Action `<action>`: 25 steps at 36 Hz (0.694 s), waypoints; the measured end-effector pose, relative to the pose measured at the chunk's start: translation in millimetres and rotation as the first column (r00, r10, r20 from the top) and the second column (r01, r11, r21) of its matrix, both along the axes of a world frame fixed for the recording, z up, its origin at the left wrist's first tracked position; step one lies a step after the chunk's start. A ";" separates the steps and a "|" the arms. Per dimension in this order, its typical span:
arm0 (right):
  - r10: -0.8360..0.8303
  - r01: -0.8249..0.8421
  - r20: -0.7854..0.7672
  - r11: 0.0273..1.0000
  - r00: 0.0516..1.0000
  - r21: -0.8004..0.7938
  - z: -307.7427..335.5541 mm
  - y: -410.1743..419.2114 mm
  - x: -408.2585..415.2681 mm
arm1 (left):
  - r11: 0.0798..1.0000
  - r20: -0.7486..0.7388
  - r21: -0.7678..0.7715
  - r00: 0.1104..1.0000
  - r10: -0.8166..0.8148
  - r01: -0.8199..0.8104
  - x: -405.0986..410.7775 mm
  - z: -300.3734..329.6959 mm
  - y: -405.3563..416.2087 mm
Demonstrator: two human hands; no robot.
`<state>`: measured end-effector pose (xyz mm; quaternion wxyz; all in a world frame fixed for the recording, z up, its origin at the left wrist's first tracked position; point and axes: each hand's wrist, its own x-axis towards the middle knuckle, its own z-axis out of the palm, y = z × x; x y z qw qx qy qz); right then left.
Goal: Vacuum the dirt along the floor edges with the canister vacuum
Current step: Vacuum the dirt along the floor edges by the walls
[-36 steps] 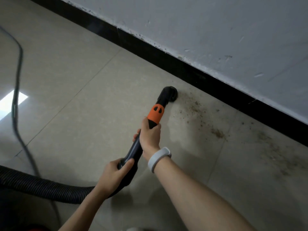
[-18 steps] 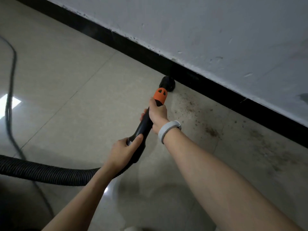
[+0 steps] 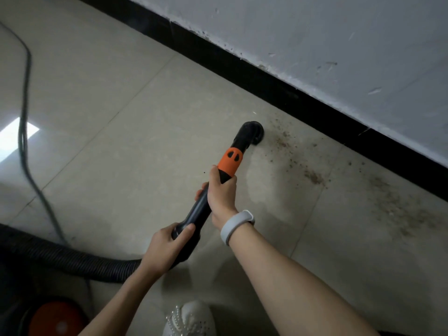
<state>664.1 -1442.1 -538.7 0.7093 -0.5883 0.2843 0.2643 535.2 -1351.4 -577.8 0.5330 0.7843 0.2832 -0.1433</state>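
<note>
Beige floor tiles point(image 3: 135, 132) run up to a black baseboard point(image 3: 278, 86) under a scuffed grey wall point(image 3: 339, 40). Near the middle, the right hand point(image 3: 221, 197) curls round the black vacuum wand point(image 3: 201, 209) just below its orange collar point(image 3: 229, 163), thumb lying along the tube. A pale wristband point(image 3: 236, 225) circles that wrist. Lower down, the left hand point(image 3: 167, 248) wraps the wider black end of the wand where the ribbed hose point(image 3: 72, 259) joins it; its fingers go under the tube and cannot be seen.

At the wand's far end, the round black nozzle point(image 3: 252, 134) sits on the tile, near the baseboard but apart from it. Brown dirt point(image 3: 312, 175) speckles the floor just right of the nozzle and spreads on toward the right edge in a fainter, smeared patch.

A thin grey cord point(image 3: 25, 132) trails down the left side. The orange-topped canister point(image 3: 54, 318) is cut off at the bottom left corner and dim. A white beaded shoe point(image 3: 189, 320) pokes in at the bottom edge, only partly in view.
</note>
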 end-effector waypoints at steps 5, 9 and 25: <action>0.005 -0.005 0.005 0.999 1.000 0.034 0.5 -8.9 4.5 | 0.996 -0.001 0.078 1.000 -0.030 0.030 4.4 5.8 -6.4; 0.015 -0.014 -0.003 0.997 1.000 0.071 -5.6 -18.4 -14.7 | 0.984 -0.050 0.146 0.994 -0.098 0.104 -9.8 8.2 -3.6; 0.170 -0.140 -0.173 0.975 0.970 0.175 21.6 -8.3 -83.2 | 0.995 -0.231 0.077 0.972 -0.051 0.071 -91.6 62.8 4.4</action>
